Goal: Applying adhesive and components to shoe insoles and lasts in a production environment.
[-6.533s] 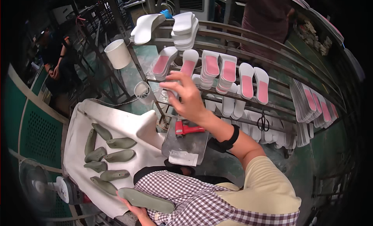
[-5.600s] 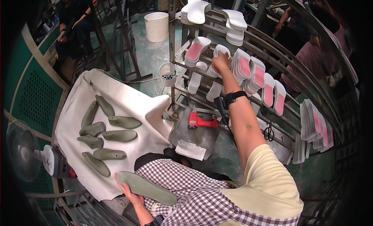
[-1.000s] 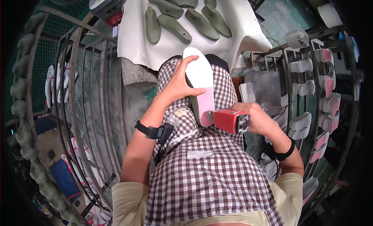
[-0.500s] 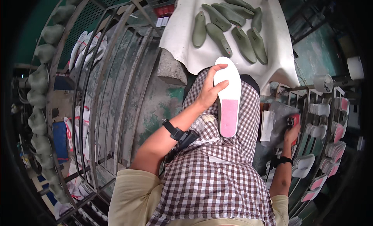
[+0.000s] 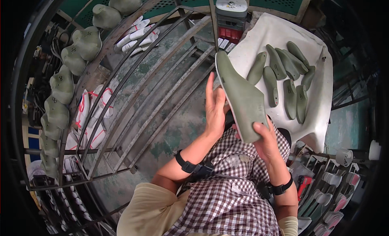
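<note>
A green shoe last (image 5: 243, 100) is raised over my lap with its toe pointing up and away. A thin white insole (image 5: 227, 102) lies along its sole and shows as a pale edge on the left. My right hand (image 5: 266, 143) grips the heel end, its thumb pressed on the last's side. Beside the insole edge, my left hand (image 5: 215, 114) has its fingers stretched and thumb apart, touching or very close to it. A checked brown-and-white apron (image 5: 227, 195) covers my lap.
Several green lasts (image 5: 290, 99) lie on a white sheet (image 5: 279, 33) ahead right. A metal rack (image 5: 137, 94) stands left, with more lasts (image 5: 56, 110) in a row beyond. A red tool (image 5: 304, 185) is at lower right, near racked insoles (image 5: 332, 195).
The last has turned from its white-and-pink insole side to its green side and moved up. My right hand has left the red tool and grips the heel. The view has swung left.
</note>
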`<act>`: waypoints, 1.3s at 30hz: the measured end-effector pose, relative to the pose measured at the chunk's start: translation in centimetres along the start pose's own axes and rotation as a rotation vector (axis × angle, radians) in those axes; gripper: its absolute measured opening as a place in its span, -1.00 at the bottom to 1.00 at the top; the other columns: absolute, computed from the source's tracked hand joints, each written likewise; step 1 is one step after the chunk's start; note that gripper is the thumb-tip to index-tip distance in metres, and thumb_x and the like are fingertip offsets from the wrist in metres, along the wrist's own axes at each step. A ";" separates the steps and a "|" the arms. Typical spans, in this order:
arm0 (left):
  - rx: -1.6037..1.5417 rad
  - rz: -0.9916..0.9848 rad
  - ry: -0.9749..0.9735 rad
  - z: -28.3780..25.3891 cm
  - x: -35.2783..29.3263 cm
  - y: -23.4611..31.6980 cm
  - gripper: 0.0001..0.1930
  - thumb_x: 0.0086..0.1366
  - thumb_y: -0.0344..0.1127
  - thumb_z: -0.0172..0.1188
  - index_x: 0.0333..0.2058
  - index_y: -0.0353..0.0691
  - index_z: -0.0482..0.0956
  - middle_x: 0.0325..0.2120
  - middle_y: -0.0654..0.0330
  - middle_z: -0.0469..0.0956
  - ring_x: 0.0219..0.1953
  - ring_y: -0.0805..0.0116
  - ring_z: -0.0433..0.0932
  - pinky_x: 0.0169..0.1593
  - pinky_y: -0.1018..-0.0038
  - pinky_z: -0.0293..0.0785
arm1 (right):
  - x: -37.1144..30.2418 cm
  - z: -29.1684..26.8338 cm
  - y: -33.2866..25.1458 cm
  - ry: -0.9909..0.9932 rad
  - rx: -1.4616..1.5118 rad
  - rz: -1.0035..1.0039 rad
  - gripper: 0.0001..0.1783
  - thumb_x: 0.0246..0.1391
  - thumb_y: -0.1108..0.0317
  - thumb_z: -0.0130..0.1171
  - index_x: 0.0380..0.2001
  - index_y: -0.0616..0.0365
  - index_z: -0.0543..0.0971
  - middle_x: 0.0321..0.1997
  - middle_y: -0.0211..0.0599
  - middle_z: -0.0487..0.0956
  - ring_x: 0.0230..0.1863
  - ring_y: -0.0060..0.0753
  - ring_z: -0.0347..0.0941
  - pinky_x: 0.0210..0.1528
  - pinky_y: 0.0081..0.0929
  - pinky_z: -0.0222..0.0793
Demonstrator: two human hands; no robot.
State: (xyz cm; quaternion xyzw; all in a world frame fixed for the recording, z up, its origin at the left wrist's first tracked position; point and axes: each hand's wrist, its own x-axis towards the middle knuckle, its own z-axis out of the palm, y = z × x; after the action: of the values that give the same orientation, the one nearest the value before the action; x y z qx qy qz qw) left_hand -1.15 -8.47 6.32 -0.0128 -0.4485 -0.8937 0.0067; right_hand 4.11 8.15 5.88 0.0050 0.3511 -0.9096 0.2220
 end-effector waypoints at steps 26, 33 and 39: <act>0.538 0.186 0.594 -19.4 -20.0 24.0 0.20 -0.11 -0.41 0.35 0.49 -0.15 -0.19 0.23 0.00 0.34 0.20 0.17 0.40 0.27 0.37 0.25 | 3.9 0.9 0.1 0.055 -1.157 -0.477 -0.64 0.17 0.52 0.10 0.04 0.32 0.52 0.03 -0.17 0.51 0.06 -0.28 0.51 0.10 -0.39 0.43; 0.868 0.868 0.347 -4.9 -23.3 39.1 0.27 -0.29 -0.19 0.51 0.43 -0.29 -0.02 0.20 0.00 0.37 0.22 0.17 0.40 0.29 0.27 0.26 | 4.0 3.7 0.9 0.011 -1.081 -0.679 -0.71 0.20 0.57 0.06 -0.01 0.32 0.54 0.04 -0.20 0.48 -0.02 -0.35 0.51 0.08 -0.44 0.43; 1.350 1.020 1.066 -8.1 -29.6 65.5 0.01 -0.05 -0.24 0.39 0.38 -0.39 0.12 -0.29 0.05 0.61 -0.36 0.33 0.62 -0.21 0.42 0.56 | 2.6 -0.1 -0.1 0.118 -1.032 -0.748 -0.72 0.22 0.57 0.04 -0.01 0.30 0.53 0.06 -0.22 0.45 -0.05 -0.42 0.49 0.07 -0.50 0.40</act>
State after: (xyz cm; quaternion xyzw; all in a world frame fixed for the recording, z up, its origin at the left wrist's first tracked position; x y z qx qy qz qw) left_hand 29.82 -54.11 53.13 0.2053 -0.7415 -0.2311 0.5955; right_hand 1.66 7.27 5.44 -0.1752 0.7337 -0.6376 -0.1564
